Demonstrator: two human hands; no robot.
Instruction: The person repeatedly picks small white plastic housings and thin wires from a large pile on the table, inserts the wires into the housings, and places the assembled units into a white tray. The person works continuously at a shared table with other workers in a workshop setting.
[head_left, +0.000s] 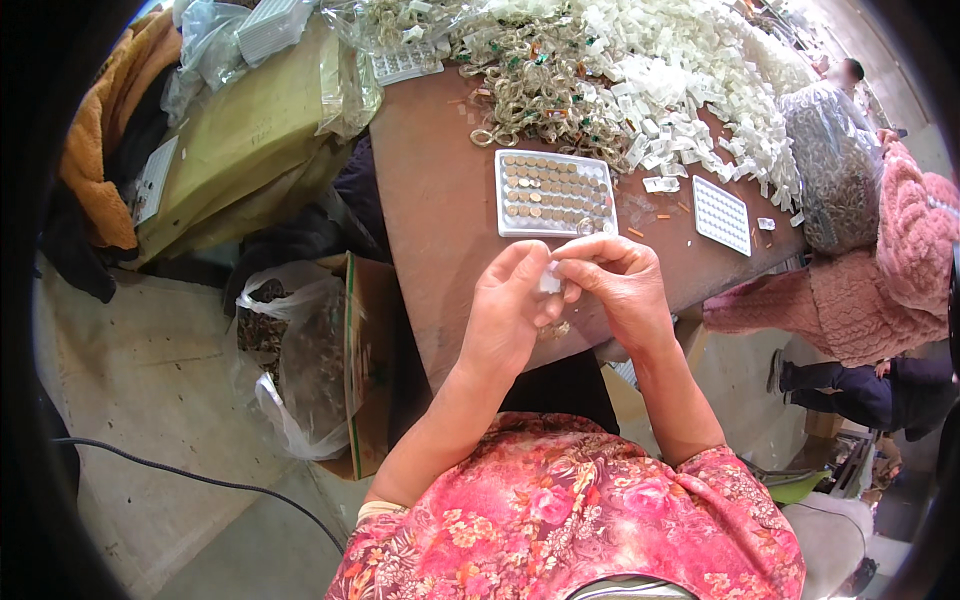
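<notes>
In the head view, a small white piece (549, 280) is held at the centre of the frame, pinched narrowly between the fingertips of the left hand (507, 305) and right hand (628, 290), apparently so that it is steadied from both sides; its finer shape cannot be told. Just above, on the brown table (425, 200), a tray (501, 192) of discs (540, 197) is set, seemingly for easy reach. White parts (690, 80) are heaped at upper right, probably to leave working room.
</notes>
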